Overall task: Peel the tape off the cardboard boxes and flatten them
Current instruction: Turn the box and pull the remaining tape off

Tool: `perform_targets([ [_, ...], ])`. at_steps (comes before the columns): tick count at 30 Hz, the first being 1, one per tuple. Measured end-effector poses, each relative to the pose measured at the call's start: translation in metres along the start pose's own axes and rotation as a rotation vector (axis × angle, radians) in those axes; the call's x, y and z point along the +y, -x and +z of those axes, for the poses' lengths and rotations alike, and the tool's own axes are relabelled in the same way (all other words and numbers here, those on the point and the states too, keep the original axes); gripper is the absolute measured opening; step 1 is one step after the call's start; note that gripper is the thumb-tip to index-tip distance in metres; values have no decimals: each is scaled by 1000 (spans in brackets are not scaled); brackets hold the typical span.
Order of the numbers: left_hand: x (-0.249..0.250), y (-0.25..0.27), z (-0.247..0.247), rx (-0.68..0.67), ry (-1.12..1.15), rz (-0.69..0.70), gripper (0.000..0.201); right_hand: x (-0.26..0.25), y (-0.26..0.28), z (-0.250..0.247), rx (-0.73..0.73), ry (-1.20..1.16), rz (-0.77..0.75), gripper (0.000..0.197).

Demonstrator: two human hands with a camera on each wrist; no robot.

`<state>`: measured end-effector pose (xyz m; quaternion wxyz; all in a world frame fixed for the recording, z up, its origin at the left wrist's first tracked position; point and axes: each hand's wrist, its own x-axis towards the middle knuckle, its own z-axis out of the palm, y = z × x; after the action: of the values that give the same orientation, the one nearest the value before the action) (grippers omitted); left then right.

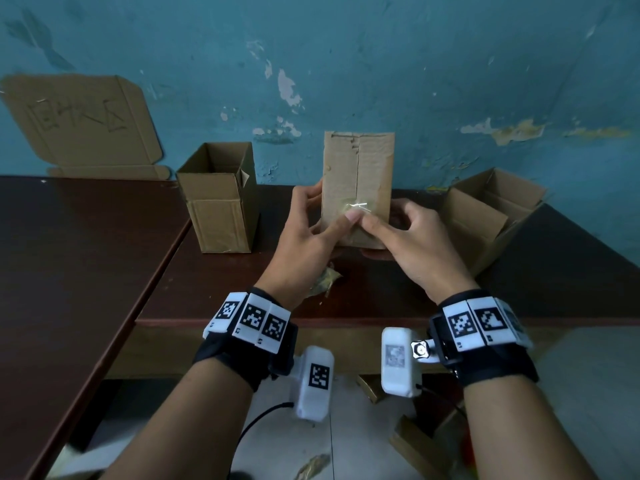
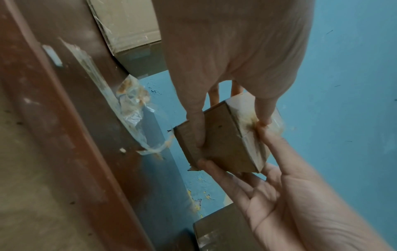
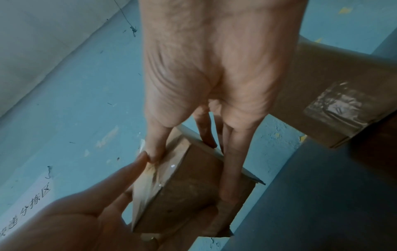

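The scene was dim and cool, with soft, even light and no hard shadows. The peeling teal painted wall (image 1: 381,64) bowed at the head view's edges. Small glints sat on the clear crumpled tape (image 1: 356,205) at the centre. Both wrist views were soft and slightly smeared; the near skin of the left hand (image 2: 232,51) was washed out and unfocused.

Held box (image 1: 356,188): matt brown corrugated cardboard, torn rough along its upper edge. Tape (image 1: 356,206) at centre frame: clear glossy plastic film, wrinkled. Desk (image 1: 86,244): dark reddish-brown wood-look top, slight sheen. Wall (image 1: 381,64), upper frame: matt blue paint, flaking.
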<state>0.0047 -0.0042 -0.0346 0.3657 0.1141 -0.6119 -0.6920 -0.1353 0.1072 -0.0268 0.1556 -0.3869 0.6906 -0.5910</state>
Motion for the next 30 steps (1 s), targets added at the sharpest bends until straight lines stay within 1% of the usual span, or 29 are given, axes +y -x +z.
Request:
perform_targets([
  [2, -2, -1, 0, 16, -19, 27, 45, 0, -1, -1, -30, 37, -22, 68],
  [5, -6, -2, -1, 43, -57, 73, 42, -2, 1, -4, -104, 44, -39, 57],
  [11, -12, -4, -4, 52, -143, 111, 46, -3, 3, -4, -169, 25, 4, 60],
  [13, -11, -5, -4, 56, -148, 118, 45, -3, 3, -2, -157, 35, 6, 61],
  [15, -12, -5, -3, 70, -151, 117, 38, -2, 2, 0, -100, 55, 7, 61],
  [17, -14, -6, -3, 96, -176, 118, 31, -4, 3, 2, -17, 111, -27, 52],
  [18, -14, -6, -3, 109, -191, 117, 34, -5, 3, 3, 21, 159, -43, 46],
  [19, -14, -7, -3, 117, -199, 113, 41, -6, 4, 4, 45, 191, -52, 43],
  [21, -13, -7, -3, 136, -198, 109, 52, -6, 6, 6, 71, 217, -59, 52],
  [22, -12, -7, -3, 142, -190, 110, 54, -7, 6, 6, 85, 230, -65, 57],
  [24, -12, -7, -4, 148, -152, 108, 49, -8, 8, 7, 88, 243, -70, 61],
  [27, -11, -7, -4, 159, -118, 95, 42, -10, 10, 8, 76, 220, -78, 59],
  [30, -9, -5, -4, 135, -87, 89, 39, -11, 11, 6, 22, 170, -57, 58],
])
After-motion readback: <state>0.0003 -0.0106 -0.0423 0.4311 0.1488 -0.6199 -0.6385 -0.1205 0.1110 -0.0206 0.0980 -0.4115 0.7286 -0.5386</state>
